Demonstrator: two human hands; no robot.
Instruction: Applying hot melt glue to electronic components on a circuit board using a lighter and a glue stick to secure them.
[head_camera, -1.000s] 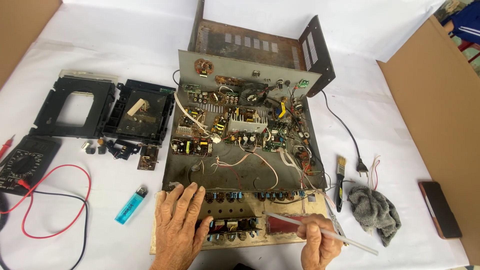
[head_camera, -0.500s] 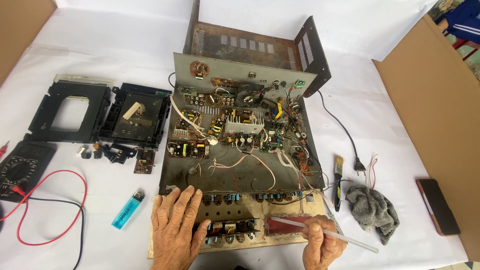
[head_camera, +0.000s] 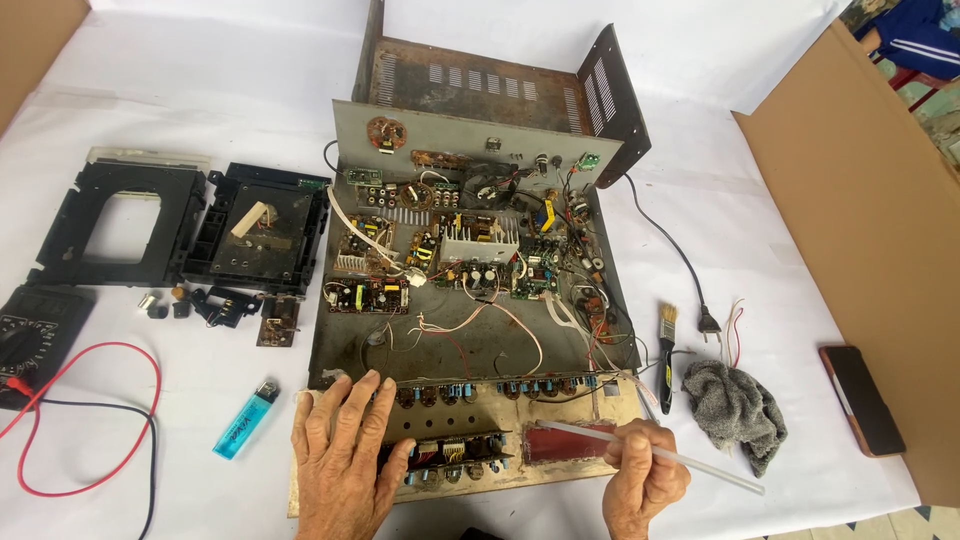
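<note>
An opened electronic chassis with circuit boards and loose wires lies on the white table. Its tarnished front panel lies flat at the near edge. My left hand rests palm down on the panel's left part, fingers spread over the row of small knobs. Closed around a thin clear rod, my right hand is at the panel's right end. The rod's far tip lies on the red window of the panel. The rusty metal cover stands upright behind the chassis.
Two black plastic frames and small loose parts lie at the left. A multimeter with red and black leads sits at the left edge. A blue lighter, a brush, a grey rag, a phone and cardboard surround the chassis.
The view has shifted slightly. My left hand has spread a little further over the panel. My right hand still holds the rod in nearly the same place.
</note>
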